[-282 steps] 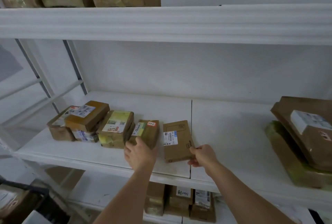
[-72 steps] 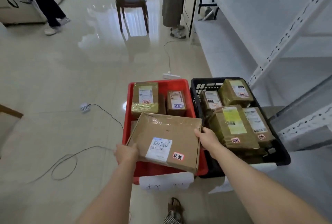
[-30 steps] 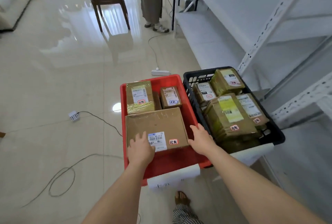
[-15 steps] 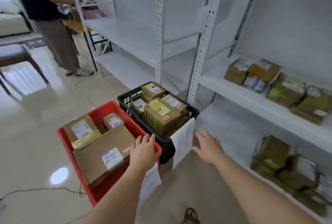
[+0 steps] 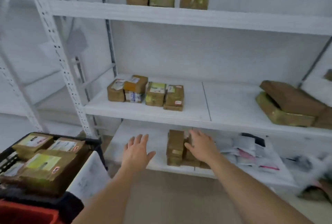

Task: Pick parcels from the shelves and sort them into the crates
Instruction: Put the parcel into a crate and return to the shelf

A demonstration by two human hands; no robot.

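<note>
Reaching empty hands [image 5: 170, 150] from crates toward shelf parcels [image 5: 175, 147].

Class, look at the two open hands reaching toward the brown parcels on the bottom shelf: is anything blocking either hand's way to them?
Nothing visible blocks them. The right hand is already at the brown taped parcels on the white bottom shelf; the left hand has only bare shelf between it and them.

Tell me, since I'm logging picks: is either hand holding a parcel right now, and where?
Neither. The left hand and right hand are open, reaching toward the bottom-shelf parcels.
</note>
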